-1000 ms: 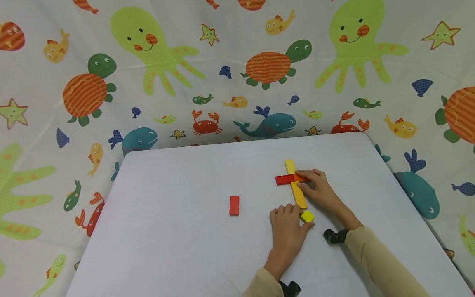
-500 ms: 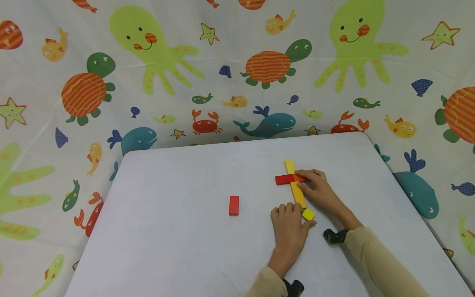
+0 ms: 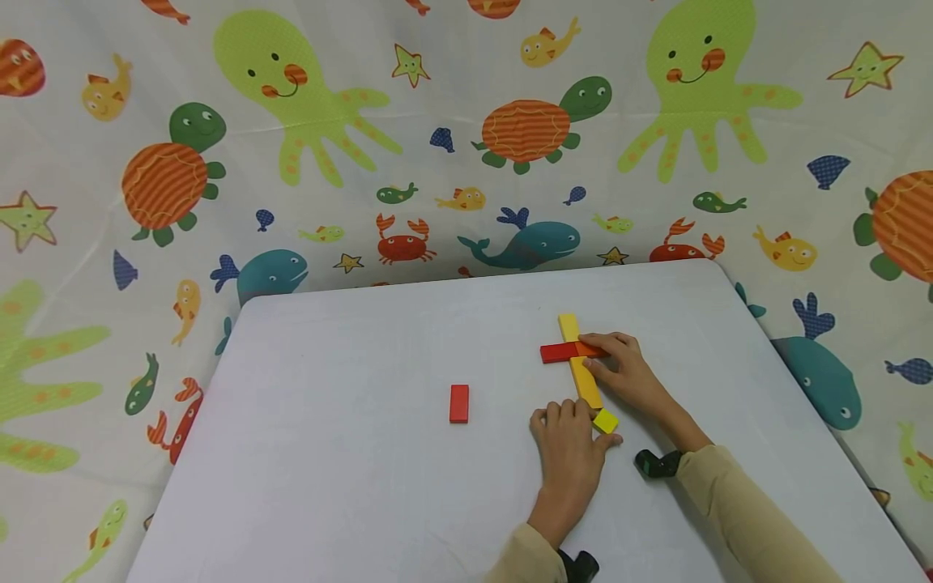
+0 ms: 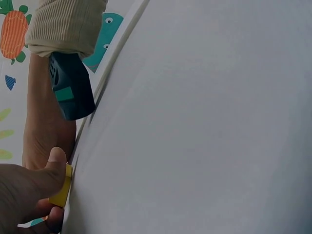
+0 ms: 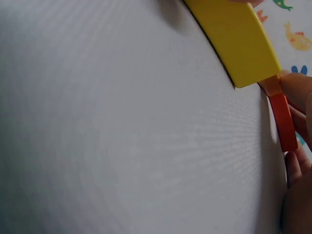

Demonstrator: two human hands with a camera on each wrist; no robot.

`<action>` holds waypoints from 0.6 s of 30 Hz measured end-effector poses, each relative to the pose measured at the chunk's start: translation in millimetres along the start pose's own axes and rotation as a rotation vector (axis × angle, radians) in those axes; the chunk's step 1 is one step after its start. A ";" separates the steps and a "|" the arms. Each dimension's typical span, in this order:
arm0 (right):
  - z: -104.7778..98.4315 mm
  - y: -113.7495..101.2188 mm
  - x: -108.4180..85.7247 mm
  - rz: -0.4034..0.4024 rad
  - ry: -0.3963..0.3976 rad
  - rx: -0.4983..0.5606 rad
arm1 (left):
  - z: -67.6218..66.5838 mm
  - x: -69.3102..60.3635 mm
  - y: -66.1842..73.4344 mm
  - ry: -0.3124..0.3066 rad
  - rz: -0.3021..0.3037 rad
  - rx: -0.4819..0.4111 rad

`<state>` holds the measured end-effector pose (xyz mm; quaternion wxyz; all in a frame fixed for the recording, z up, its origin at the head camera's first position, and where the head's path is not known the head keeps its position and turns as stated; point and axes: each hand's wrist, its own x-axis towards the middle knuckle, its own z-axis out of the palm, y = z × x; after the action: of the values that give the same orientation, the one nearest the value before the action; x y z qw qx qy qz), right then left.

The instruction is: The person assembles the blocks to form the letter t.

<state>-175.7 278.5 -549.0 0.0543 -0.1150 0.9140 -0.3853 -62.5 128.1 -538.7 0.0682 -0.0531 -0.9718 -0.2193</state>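
Note:
In the head view my left hand (image 3: 568, 449) pinches a small yellow block (image 3: 606, 421) between thumb and fingers. That block lies at the near end of a longer amber-yellow block (image 3: 586, 382) and seems to touch it. My right hand (image 3: 632, 376) pinches an orange block (image 3: 585, 349), hiding much of its right end. A red block (image 3: 558, 352) meets the orange one on the left, and another yellow block (image 3: 568, 326) extends beyond them; together they form a cross. In the left wrist view, the thumb lies against a yellow block (image 4: 61, 189).
A single red block (image 3: 459, 404) lies apart, left of the cross, on the white table (image 3: 328, 453). Behind the table hangs a cloth (image 3: 437, 73) printed with sea animals. Each wrist carries a small black camera (image 3: 658, 464).
My left hand has shifted slightly right and away from me, bringing the small yellow block closer to the cross's near end. My right hand stays in place.

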 end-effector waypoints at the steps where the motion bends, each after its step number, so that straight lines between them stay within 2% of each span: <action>1: -0.1 0.3 0.0 0.000 0.001 0.003 | 0.1 -0.2 0.2 0.003 0.000 0.000; 11: -0.6 2.0 -0.6 -0.002 -0.003 0.001 | -3.2 1.0 -2.6 -0.044 -0.023 0.000; 15: -0.5 2.9 -0.7 -0.012 -0.003 0.009 | -10.2 4.1 -7.6 -0.061 -0.029 -0.072; 18: -0.6 3.0 -0.7 -0.016 -0.003 0.014 | -16.1 9.1 -12.5 -0.048 -0.016 -0.143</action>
<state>-175.7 281.1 -550.7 0.0536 -0.1225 0.9102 -0.3919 -71.4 110.6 -528.1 0.0391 -0.0555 -0.9554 -0.2874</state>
